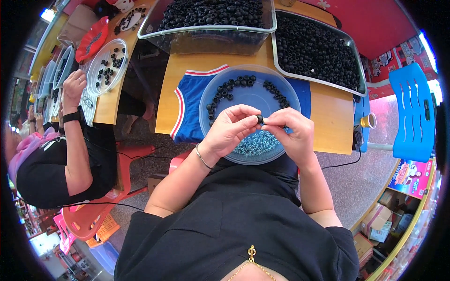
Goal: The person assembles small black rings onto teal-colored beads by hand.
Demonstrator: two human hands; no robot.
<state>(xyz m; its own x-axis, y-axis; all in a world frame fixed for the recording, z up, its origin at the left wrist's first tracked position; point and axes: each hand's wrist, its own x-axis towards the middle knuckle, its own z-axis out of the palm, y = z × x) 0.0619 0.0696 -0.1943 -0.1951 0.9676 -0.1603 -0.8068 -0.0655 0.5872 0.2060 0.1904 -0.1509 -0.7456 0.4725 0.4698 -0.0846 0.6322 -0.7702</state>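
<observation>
One small, rounded black part (pixel 259 119) was held above a shallow clear tub (pixel 202 110). Left hand (pixel 228 130): thumb and forefinger were nearly closed, pinching the part from the left; remaining fingers were loosely curled. Right hand (pixel 295 131): thumb and forefinger were drawn together on the part's right edge; whether a smaller piece also lay between them could not be told. Tub contents: small blue pieces (pixel 255 144) lay heaped at the near side, loose black parts (pixel 225 89) along the farther wall. Handling, as judged: a firm left pinch, light, straight pressure from the right fingertips and a low position over the tub, to catch slips, suited so small a part.
</observation>
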